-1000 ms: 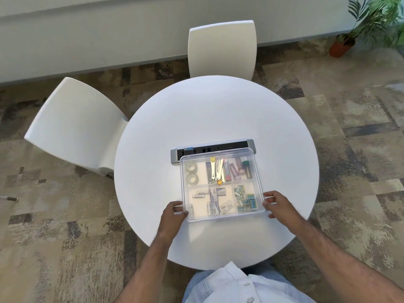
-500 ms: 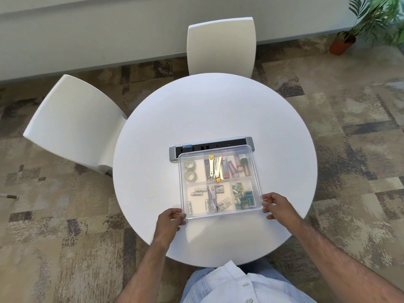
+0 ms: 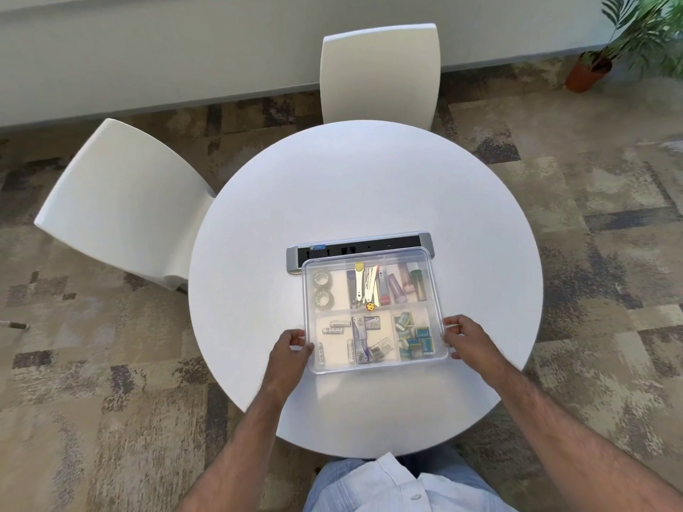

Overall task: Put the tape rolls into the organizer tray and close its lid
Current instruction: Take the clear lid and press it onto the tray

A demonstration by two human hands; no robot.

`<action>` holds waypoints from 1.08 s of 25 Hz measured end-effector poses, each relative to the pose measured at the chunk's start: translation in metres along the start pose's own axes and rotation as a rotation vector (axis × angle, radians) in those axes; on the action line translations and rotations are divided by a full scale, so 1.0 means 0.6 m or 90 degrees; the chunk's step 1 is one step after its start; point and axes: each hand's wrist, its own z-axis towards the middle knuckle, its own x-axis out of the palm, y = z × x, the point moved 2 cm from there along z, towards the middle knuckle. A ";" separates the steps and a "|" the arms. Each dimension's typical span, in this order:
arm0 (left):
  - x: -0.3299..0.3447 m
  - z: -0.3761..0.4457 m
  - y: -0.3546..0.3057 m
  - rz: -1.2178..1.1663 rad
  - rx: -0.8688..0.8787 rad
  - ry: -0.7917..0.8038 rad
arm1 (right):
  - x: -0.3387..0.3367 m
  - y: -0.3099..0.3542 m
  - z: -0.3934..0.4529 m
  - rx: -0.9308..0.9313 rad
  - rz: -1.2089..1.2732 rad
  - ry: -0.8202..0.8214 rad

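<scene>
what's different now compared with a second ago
Little has changed. Both hands stay on the clear lid at its near corners: the left hand has slid slightly nearer along the left edge, and the right hand keeps its grip. The lid covers the organizer tray as before. The two tape rolls remain in the far-left compartment.

A round white tabletop (image 3: 332, 186) stands on patchy beige-brown carpet (image 3: 610, 253); moulded white chairs (image 3: 380, 73) sit at twelve and ten o'clock, a potted green plant (image 3: 591, 70) at two.
</scene>
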 end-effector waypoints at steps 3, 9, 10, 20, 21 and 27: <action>-0.004 0.048 -0.028 -0.014 0.008 -0.020 | 0.006 0.035 0.034 -0.008 0.008 -0.028; -0.023 0.132 -0.118 0.024 0.067 -0.054 | 0.008 0.112 0.104 -0.039 0.003 -0.061; -0.026 0.145 -0.133 0.047 0.075 -0.058 | 0.007 0.124 0.114 -0.040 0.003 -0.066; -0.025 0.206 -0.173 0.029 0.013 -0.057 | 0.005 0.186 0.179 -0.047 0.010 -0.107; -0.023 0.205 -0.171 0.019 0.010 -0.059 | 0.006 0.186 0.181 -0.043 0.006 -0.108; -0.026 0.214 -0.182 0.026 -0.013 -0.042 | 0.001 0.193 0.192 -0.014 0.000 -0.091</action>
